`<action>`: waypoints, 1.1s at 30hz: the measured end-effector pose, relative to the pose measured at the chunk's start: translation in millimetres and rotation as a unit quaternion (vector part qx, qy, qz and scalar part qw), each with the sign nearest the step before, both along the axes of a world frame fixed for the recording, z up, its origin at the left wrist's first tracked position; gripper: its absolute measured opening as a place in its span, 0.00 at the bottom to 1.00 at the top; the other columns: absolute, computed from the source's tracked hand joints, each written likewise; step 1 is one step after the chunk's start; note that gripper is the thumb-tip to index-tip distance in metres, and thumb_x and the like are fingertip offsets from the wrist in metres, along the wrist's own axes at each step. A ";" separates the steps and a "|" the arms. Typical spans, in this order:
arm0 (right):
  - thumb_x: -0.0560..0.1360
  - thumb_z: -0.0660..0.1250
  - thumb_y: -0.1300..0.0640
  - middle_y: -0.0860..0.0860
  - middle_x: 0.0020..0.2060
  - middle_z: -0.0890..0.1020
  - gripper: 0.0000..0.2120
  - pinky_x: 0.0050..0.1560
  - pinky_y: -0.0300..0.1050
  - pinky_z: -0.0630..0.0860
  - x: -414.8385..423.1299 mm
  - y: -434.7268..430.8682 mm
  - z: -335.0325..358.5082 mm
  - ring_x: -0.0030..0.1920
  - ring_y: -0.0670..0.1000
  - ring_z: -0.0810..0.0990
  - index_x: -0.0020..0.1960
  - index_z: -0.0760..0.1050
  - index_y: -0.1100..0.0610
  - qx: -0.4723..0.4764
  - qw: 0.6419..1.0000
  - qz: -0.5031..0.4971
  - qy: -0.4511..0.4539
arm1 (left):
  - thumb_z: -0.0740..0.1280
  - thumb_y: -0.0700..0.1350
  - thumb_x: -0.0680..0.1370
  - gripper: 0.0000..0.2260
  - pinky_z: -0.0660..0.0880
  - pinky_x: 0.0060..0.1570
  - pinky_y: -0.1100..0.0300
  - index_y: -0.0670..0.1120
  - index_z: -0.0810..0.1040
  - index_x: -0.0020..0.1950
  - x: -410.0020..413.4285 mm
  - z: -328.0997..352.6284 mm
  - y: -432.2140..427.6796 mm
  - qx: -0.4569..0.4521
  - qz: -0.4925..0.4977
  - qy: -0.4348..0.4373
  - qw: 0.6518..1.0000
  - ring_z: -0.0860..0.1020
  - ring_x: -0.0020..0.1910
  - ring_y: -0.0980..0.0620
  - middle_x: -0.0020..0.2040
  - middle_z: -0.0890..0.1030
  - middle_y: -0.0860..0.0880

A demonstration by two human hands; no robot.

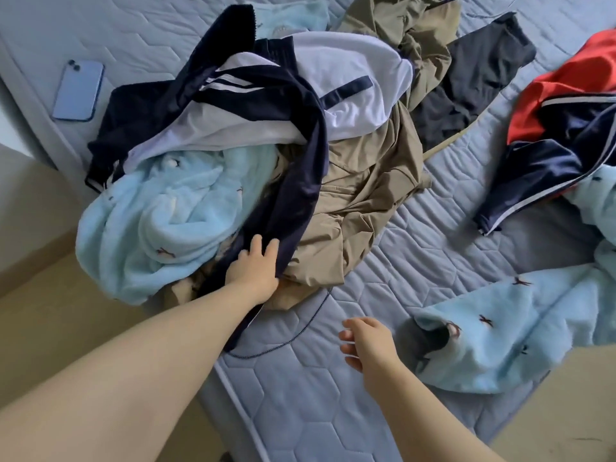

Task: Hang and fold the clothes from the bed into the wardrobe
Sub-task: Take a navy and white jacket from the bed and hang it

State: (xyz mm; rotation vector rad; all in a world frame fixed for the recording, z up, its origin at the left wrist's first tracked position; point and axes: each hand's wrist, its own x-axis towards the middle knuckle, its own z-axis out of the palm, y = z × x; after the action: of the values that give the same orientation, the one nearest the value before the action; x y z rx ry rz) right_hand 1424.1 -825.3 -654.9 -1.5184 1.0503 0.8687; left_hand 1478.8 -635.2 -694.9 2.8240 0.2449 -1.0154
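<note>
"Navy garment (300,181): where is it, and who has it?"

"In the heap at the mattress (333,411) corner. The left hand (255,265) has its fingers closed on a fold at the near end. The right hand (366,341) hangs open over bare quilting, holding nothing."

"What could go wrong?"

"It's threaded between the pale blue fleece (160,221) and the khaki piece (360,195). A one-handed pull could drag both off the near edge onto the floor (50,311). The trailing drawstring (306,331) could snag too."

"Room?"

"Bare mattress by the right hand. The phone (79,90) lies well apart, near the far edge."
</note>
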 end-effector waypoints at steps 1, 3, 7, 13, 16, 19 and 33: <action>0.75 0.61 0.63 0.51 0.29 0.74 0.04 0.29 0.38 0.65 -0.3 -1.6 -4.0 0.27 0.48 0.69 0.42 0.72 0.58 -0.005 1.000 0.004 -0.001 | 0.59 0.38 0.77 0.26 0.70 0.46 0.49 0.49 0.54 0.72 1.4 -5.9 0.0 -0.008 -0.018 -0.004 1.000 0.71 0.57 0.38 0.69 0.59 0.42; 0.75 0.62 0.62 0.51 0.30 0.75 0.05 0.29 0.38 0.66 -0.4 -5.6 -8.3 0.28 0.49 0.70 0.42 0.73 0.58 -0.022 1.000 0.013 -0.012 | 0.54 0.33 0.76 0.21 0.69 0.42 0.50 0.49 0.62 0.66 1.2 -8.8 2.7 -0.064 0.001 -0.036 0.997 0.73 0.50 0.38 0.60 0.67 0.42; 0.77 0.61 0.59 0.51 0.32 0.77 0.05 0.30 0.39 0.67 7.4 -3.6 -1.5 0.29 0.49 0.71 0.44 0.74 0.57 0.002 0.999 0.003 -0.041 | 0.55 0.33 0.72 0.15 0.70 0.46 0.53 0.51 0.73 0.47 -16.2 9.4 0.8 -0.217 0.122 -0.049 0.967 0.73 0.51 0.41 0.47 0.74 0.47; 0.76 0.63 0.49 0.50 0.51 0.77 0.11 0.45 0.42 0.73 47.3 10.6 25.4 0.50 0.49 0.76 0.55 0.69 0.52 0.080 0.986 0.065 -0.127 | 0.58 0.33 0.73 0.17 0.69 0.48 0.64 0.47 0.78 0.56 -60.6 61.5 -61.2 -0.392 0.002 0.057 0.918 0.75 0.55 0.50 0.57 0.79 0.47; 0.75 0.61 0.64 0.52 0.52 0.79 0.14 0.51 0.45 0.75 45.7 -4.7 36.1 0.50 0.50 0.78 0.58 0.69 0.52 0.009 0.973 0.117 -0.199 | 0.60 0.38 0.75 0.09 0.67 0.40 0.67 0.50 0.77 0.49 -56.6 77.6 -73.4 -0.438 -0.013 0.130 0.890 0.73 0.41 0.62 0.45 0.80 0.55; 0.74 0.55 0.69 0.49 0.45 0.80 0.19 0.56 0.49 0.75 30.4 -34.1 45.0 0.50 0.53 0.79 0.58 0.72 0.52 -0.020 0.972 0.120 -0.202 | 0.65 0.45 0.77 0.03 0.70 0.38 0.71 0.52 0.78 0.47 -41.5 87.3 -66.9 -0.508 0.197 0.112 0.831 0.74 0.39 0.68 0.43 0.79 0.57; 0.75 0.64 0.51 0.51 0.42 0.76 0.12 0.39 0.42 0.70 -21.8 -83.4 42.9 0.40 0.49 0.74 0.55 0.71 0.56 0.020 0.997 -0.012 -0.079 | 0.61 0.34 0.67 0.07 0.66 0.29 0.67 0.46 0.74 0.39 -45.8 98.4 -102.4 -0.450 0.295 0.034 0.842 0.70 0.33 0.54 0.35 0.74 0.47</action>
State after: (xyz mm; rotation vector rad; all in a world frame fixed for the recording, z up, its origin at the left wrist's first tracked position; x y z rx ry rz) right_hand 1402.3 -908.7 -612.0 -1.5115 0.9286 0.7359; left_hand 1433.1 -737.6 -596.5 1.6958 0.4583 -0.7790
